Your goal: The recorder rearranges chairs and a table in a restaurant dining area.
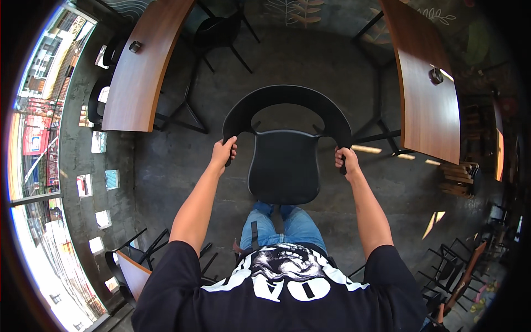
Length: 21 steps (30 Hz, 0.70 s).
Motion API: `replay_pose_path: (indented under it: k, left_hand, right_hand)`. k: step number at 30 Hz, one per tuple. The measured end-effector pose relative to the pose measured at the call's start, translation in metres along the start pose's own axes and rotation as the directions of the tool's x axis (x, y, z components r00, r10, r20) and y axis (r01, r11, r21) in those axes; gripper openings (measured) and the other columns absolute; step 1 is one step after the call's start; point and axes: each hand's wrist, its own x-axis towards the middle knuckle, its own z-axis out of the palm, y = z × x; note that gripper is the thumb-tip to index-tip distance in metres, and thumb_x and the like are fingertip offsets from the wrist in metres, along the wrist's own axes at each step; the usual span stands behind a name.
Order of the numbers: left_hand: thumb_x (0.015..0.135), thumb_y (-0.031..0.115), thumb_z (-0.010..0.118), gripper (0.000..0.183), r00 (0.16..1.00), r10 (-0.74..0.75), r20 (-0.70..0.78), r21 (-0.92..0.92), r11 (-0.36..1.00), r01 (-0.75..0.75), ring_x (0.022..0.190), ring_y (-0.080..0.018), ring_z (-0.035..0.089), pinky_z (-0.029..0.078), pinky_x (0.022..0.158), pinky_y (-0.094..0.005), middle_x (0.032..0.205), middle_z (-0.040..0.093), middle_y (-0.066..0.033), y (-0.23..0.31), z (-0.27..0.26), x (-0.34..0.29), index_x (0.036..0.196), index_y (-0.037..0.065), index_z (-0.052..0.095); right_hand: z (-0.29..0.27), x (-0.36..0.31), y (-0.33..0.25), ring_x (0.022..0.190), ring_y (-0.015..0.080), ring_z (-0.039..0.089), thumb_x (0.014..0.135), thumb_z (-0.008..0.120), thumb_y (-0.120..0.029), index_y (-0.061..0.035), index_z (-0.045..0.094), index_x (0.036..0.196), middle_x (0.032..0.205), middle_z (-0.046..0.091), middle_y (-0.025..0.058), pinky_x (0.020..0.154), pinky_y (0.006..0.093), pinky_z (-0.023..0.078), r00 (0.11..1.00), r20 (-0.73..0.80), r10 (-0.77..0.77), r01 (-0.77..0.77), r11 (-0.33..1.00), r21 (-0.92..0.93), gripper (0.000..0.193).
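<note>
Centrally held armchair (283, 177): black all over, in the middle of the view, just ahead of the person's legs; mostly matt, with a faint sheen along the edges.
Backrest (287, 95): a broad, smooth band at 12 o'clock of the seat, bent like a horseshoe, its two ends forming armrests (344, 126); it looks like moulded plastic.
Seat (284, 157): a shallow shield shape with rounded corners; a curved opening separates it from the backrest.
Left hand (225, 150): at 9 o'clock of the seat, grasping the end of the left armrest, fingers wrapped around it.
Right hand (345, 160): at 3 o'clock, gripping the right armrest's end the same way.
Chair feet: hidden under the seat, so contact with the floor (166, 171) cannot be told.
Floor surface: dark grey, mottled, concrete-like, with sunlit strips toward 3 and 4 o'clock.
Tabletops: brown wood grain on black frames, one table (146, 83) at 10 o'clock, a second table (426, 105) at 2.
Wall (77, 157): rough grey concrete at 9 o'clock, pierced by small squarish openings.
Clothing: faded blue jeans (304, 224) and a black T-shirt (221, 310) at 6 o'clock.
</note>
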Motion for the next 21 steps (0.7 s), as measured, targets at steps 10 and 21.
replay_pose_path:
  k: [10, 21]
  left_hand:
    - [0.099, 0.033, 0.062, 0.034, 0.998, -0.01, -0.061, 0.252, 0.967, 0.025, 0.058, -0.0127, 0.06, 0.05, 0.052, -0.0278, 0.075, 0.061, -0.0053, -0.039, 0.063, 0.166, 0.097, -0.001, 0.062]
    - [0.093, 0.035, 0.07, 0.042, 0.97, 0.14, -0.196, 0.381, 0.923, -0.056, 0.049, -0.014, 0.062, 0.05, 0.049, -0.0301, 0.064, 0.064, -0.0068, -0.041, 0.08, 0.197, 0.076, -0.004, 0.065]
  right_hand:
    - [-0.029, 0.151, 0.019, 0.056, 0.0101, 0.053, 0.091, 0.067, -0.032, -0.0057, 0.062, 0.088, 0.07, 0.059, 0.0012, 0.05, 0.0279, 0.043, 0.946, -0.321, -0.048, -0.073, 0.931, -0.357, 0.027]
    - [-0.031, 0.194, 0.024, 0.047, 0.0124, 0.057, 0.091, 0.066, -0.025, 0.0029, 0.064, 0.076, 0.062, 0.064, 0.0068, 0.045, 0.0287, 0.045, 0.882, -0.381, -0.278, -0.003, 0.805, -0.594, 0.032]
